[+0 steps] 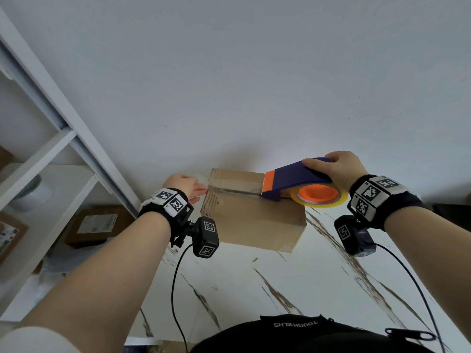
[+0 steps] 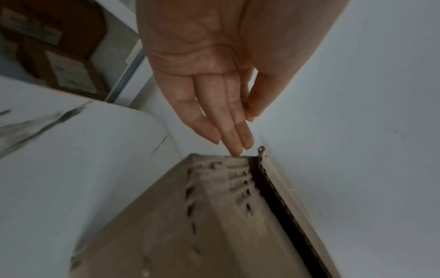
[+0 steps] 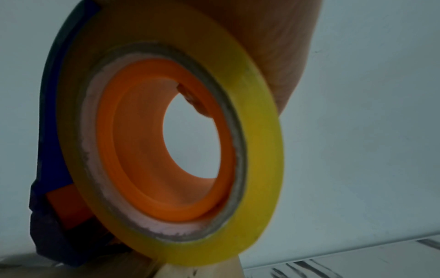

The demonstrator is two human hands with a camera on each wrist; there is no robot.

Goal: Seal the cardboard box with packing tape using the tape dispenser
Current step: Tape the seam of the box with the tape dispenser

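From the head view my right hand (image 1: 334, 169) covers the back of the tape dispenser (image 1: 295, 178), and my fingers on its far side are out of sight. The dispenser hides the right end of the seam on the cardboard box (image 1: 254, 220). My left hand (image 1: 187, 186) shows only its back there; where its fingertips (image 2: 235, 148) meet the box edge is blurred at the left wrist. At the right wrist the tape roll (image 3: 257, 131) fills the frame, soft and dim, hiding most of my palm.
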